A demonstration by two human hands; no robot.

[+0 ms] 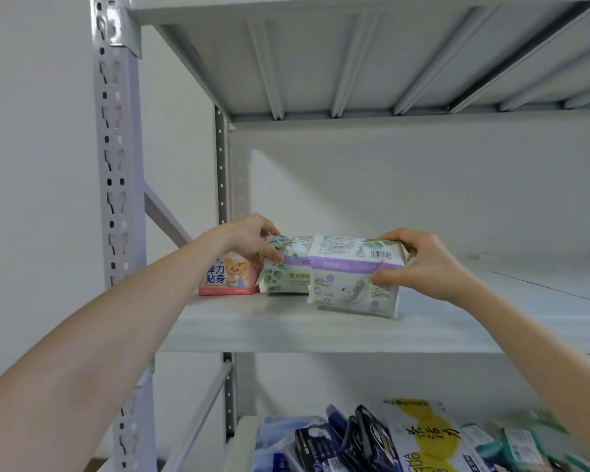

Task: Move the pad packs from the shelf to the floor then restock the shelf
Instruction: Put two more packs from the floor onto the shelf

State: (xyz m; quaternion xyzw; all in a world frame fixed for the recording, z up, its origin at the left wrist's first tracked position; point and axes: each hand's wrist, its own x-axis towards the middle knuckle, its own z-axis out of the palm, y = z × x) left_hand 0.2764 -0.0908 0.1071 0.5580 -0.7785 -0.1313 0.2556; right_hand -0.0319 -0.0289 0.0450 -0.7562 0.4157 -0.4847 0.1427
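Note:
On the grey metal shelf [286,328] stand three packs at its left end. A pink pack with a cartoon bear [230,275] is furthest left. Beside it stands a white pad pack with green leaves [288,269], and my left hand [249,238] grips its top left corner. My right hand [419,264] holds the right end of a white and purple pad pack [349,275], which rests slightly tilted on the shelf in front of the leafy one. Both arms reach forward from the bottom corners.
A grey perforated upright [118,165] rises at the left, with a diagonal brace behind it. The shelf above [372,56] hangs overhead. On the level below lie several dark, yellow and teal packs [406,441]. A white wall stands behind.

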